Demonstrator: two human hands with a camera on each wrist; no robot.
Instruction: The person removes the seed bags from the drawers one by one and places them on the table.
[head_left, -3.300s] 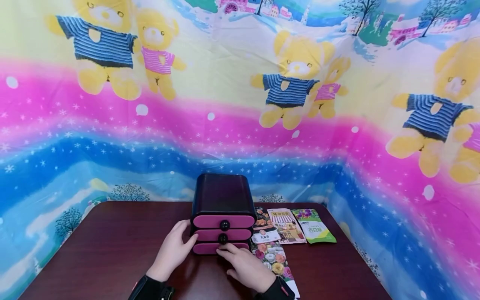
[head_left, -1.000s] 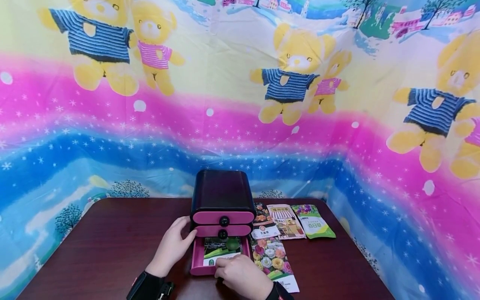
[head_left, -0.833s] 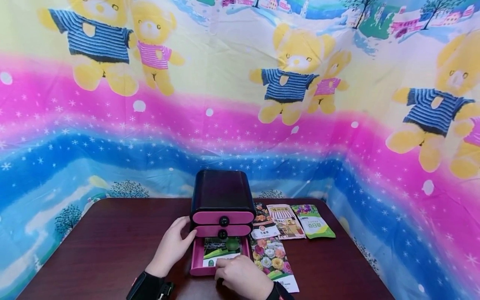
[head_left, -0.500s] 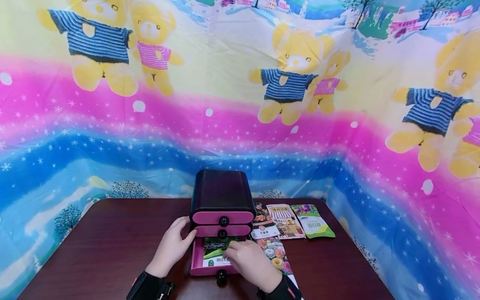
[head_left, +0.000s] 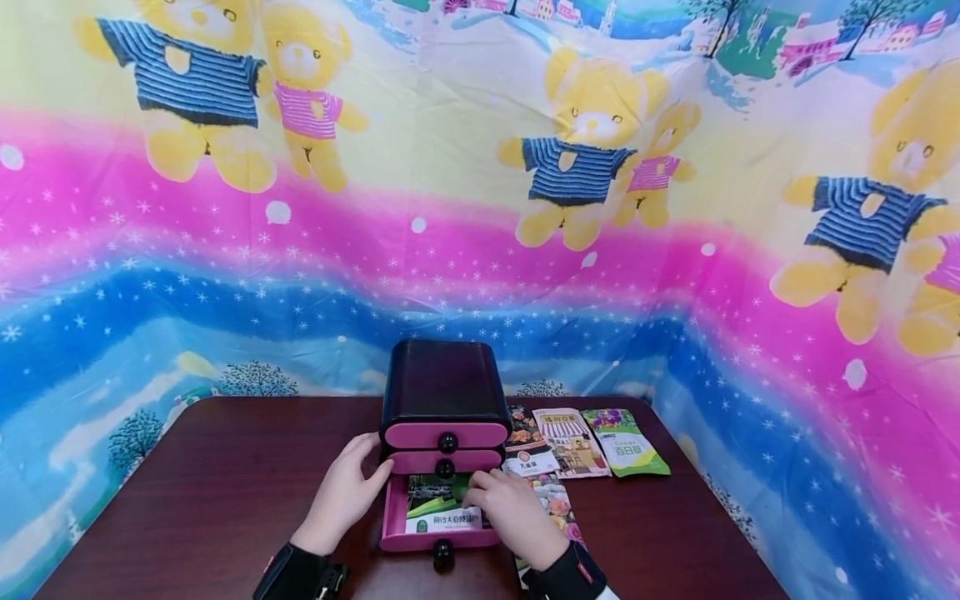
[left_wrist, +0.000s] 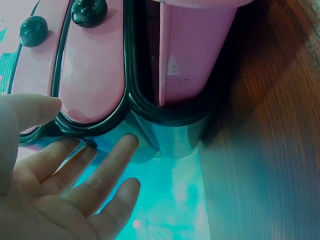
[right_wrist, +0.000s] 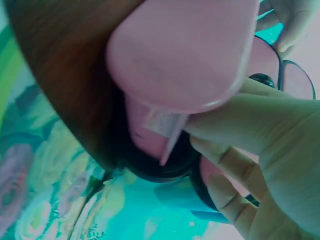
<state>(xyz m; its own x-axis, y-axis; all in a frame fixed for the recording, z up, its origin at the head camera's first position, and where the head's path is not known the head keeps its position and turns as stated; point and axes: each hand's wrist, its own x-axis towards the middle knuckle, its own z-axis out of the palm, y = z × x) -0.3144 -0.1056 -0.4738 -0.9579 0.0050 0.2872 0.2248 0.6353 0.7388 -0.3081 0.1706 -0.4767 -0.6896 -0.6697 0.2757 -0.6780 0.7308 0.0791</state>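
Note:
A small black cabinet [head_left: 446, 383] with pink drawer fronts stands on the table in the head view. Its bottom drawer [head_left: 405, 543] is pulled out, and a green-and-white seed packet [head_left: 438, 523] lies flat in it. My left hand [head_left: 341, 496] rests against the cabinet's left side; in the left wrist view its fingers [left_wrist: 97, 182] are extended and spread. Above the drawer's right edge is my right hand [head_left: 513, 512], bent fingertips over the packet's right side. Whether they pinch the packet is hidden. The right wrist view shows the thumb [right_wrist: 220, 122] reaching behind the drawer front.
Several printed packets lie right of the cabinet: a dark floral one [head_left: 528, 450], a cream one [head_left: 573, 442], a green-and-white one [head_left: 626, 442] and a rose-printed one [head_left: 558, 504] partly behind the right hand. Two upper drawers [head_left: 420, 434] are closed. A patterned cloth [head_left: 322, 250] hangs behind the table.
The bottom drawer has come out, uncovering the packet. My right hand has left the drawer's knob and moved up and right over the packet's edge. My left hand stays at the cabinet's side.

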